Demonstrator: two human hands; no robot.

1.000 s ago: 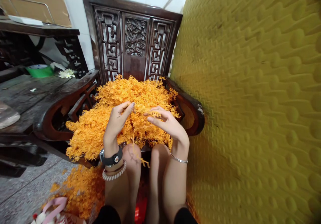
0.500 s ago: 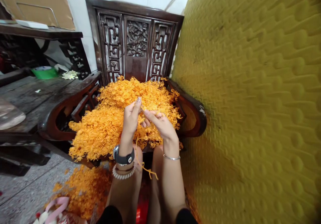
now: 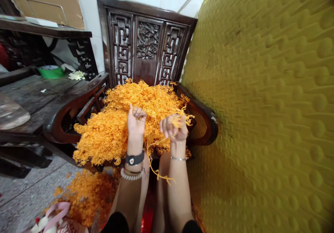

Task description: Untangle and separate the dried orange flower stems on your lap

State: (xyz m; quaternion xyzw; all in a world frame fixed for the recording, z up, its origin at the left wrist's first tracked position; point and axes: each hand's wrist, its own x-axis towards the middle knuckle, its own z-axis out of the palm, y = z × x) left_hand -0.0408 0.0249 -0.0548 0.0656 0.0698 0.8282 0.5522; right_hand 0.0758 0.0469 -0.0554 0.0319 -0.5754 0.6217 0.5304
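A big heap of orange plastic sprigs (image 3: 117, 121) fills the seat of a dark carved wooden chair (image 3: 146, 45). My left hand (image 3: 135, 119) is raised over the heap with its fingers curled in; what it pinches is too small to make out. My right hand (image 3: 173, 128) is closed round an orange sprig (image 3: 156, 156), whose thin stem trails down between my wrists toward my knees. The right hand is slightly blurred.
A tall yellow bumpy foam panel (image 3: 261, 114) stands close on the right. A dark wooden table (image 3: 39, 97) with a green tape roll (image 3: 50, 71) is on the left. More orange sprigs (image 3: 88, 194) and a pink-handled bag (image 3: 56, 215) lie on the grey floor.
Both hands have turned and curled into fists and drawn apart a little. The sprig's stem now hangs lower between my wrists.
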